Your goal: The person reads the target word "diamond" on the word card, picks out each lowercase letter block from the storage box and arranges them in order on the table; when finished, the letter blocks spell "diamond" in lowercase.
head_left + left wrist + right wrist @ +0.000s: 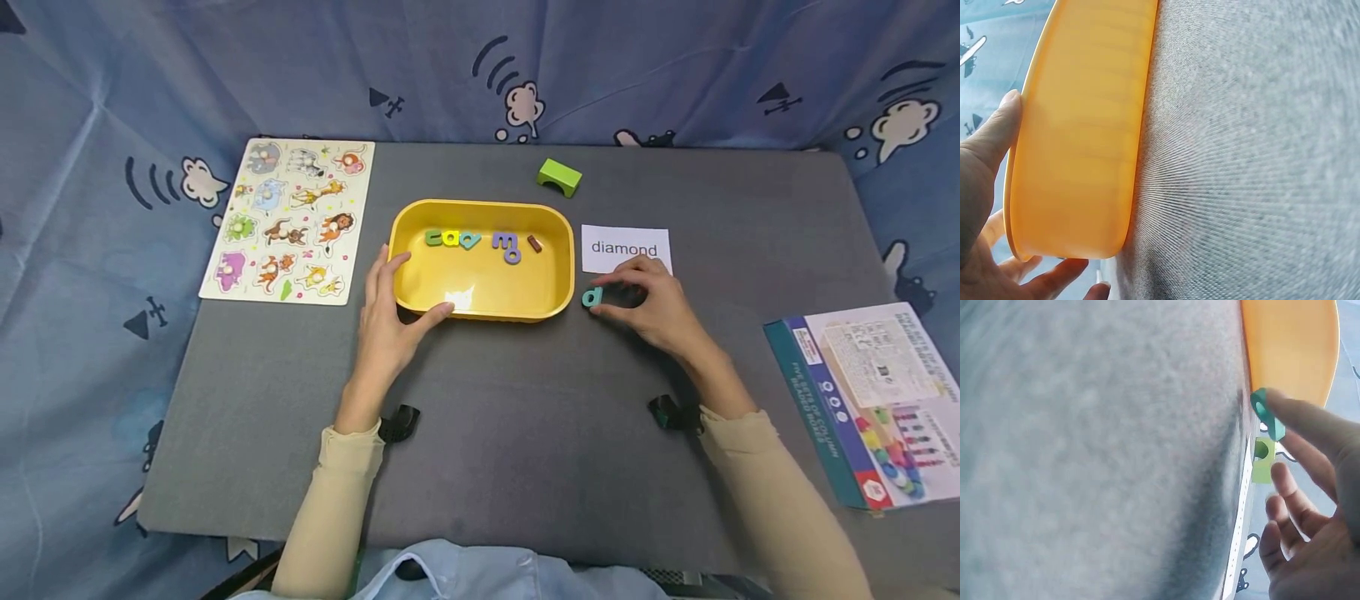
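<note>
the left hand (388, 325) gripped the yellow tray (517, 293) at its left end; the right hand (663, 310) pinched a teal letter (598, 295) just right of the tray, near the white card (630, 234).

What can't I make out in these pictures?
Head view: the right hand covers some lower edge of the card.
Head view: the picture's right edge cuts off part of the box; print on its label is too small to read.
Left wrist view: the wall of the tray hides the letters inside.
Right wrist view: the tabletop is blurred.
</note>
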`<action>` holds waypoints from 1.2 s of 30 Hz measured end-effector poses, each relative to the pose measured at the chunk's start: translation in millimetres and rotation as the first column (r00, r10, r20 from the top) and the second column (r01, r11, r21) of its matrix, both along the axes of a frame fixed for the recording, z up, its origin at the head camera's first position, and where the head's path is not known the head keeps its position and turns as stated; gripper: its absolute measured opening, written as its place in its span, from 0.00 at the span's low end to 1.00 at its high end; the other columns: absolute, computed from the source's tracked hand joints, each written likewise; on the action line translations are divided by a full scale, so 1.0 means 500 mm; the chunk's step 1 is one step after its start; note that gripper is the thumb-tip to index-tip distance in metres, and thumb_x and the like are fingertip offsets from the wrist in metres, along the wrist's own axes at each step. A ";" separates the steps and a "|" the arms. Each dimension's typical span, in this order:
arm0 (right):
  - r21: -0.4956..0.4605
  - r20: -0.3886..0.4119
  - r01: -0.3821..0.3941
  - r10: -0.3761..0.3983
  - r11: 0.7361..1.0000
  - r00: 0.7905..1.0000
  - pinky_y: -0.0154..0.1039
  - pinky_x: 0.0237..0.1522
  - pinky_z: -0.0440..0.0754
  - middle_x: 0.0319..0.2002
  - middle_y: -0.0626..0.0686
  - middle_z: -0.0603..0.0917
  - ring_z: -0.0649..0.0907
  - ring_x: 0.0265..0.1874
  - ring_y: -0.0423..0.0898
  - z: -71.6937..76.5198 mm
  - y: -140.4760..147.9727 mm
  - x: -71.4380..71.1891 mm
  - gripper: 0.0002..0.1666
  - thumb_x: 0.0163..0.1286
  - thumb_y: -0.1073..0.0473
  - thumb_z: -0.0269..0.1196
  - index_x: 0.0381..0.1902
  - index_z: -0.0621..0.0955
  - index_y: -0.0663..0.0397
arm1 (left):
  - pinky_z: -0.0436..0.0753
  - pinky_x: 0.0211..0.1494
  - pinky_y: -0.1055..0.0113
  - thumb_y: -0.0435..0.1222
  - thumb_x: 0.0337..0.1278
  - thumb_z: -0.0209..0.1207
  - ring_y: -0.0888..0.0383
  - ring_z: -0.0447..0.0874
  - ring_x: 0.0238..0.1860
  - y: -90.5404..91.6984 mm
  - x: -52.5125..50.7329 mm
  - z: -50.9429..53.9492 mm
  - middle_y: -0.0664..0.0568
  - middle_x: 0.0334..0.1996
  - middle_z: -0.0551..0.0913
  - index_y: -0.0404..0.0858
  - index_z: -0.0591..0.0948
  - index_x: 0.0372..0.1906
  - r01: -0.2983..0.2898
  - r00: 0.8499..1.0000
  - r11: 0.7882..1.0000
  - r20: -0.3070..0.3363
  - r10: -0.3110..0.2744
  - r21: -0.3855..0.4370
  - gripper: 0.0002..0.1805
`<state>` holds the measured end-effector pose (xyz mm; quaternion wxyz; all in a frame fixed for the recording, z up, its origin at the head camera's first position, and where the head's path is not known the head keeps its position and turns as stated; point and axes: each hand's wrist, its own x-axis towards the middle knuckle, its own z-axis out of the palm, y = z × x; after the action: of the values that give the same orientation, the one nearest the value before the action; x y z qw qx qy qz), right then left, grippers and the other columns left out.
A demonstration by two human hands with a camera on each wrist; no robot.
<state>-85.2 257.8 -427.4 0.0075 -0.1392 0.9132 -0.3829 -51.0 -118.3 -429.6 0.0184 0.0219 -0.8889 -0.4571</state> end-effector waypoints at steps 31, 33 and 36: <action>0.095 0.071 0.027 -0.034 0.995 0.997 0.55 0.56 0.61 0.47 0.61 0.78 0.69 0.52 0.59 0.010 -0.019 -0.016 0.24 0.55 0.64 0.83 0.51 0.91 0.57 | 0.62 0.77 0.33 0.55 0.60 0.74 0.36 0.62 0.80 0.000 0.001 -0.005 0.52 0.88 0.48 0.48 0.64 0.81 0.001 1.000 1.000 -0.010 -0.001 -0.003 0.49; 0.082 0.050 0.037 -0.042 0.996 0.998 0.56 0.57 0.62 0.47 0.61 0.79 0.69 0.52 0.59 0.019 -0.024 -0.020 0.24 0.55 0.64 0.83 0.51 0.90 0.57 | 0.63 0.77 0.33 0.55 0.60 0.74 0.36 0.62 0.80 0.000 0.001 -0.005 0.52 0.88 0.48 0.48 0.64 0.80 0.002 1.000 1.000 -0.011 -0.002 -0.002 0.48; 0.055 0.012 0.064 -0.065 0.996 0.998 0.54 0.56 0.65 0.48 0.62 0.79 0.70 0.53 0.58 0.038 -0.038 -0.026 0.22 0.59 0.64 0.81 0.52 0.90 0.59 | 0.63 0.77 0.33 0.54 0.60 0.74 0.36 0.63 0.80 0.000 0.001 -0.005 0.51 0.88 0.48 0.48 0.65 0.80 0.003 1.000 1.000 -0.013 -0.003 0.003 0.48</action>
<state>-98.5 239.1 -408.2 0.0051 -0.1067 0.9273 -0.3586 -50.3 -118.5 -432.2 0.0236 0.0177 -0.8881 -0.4587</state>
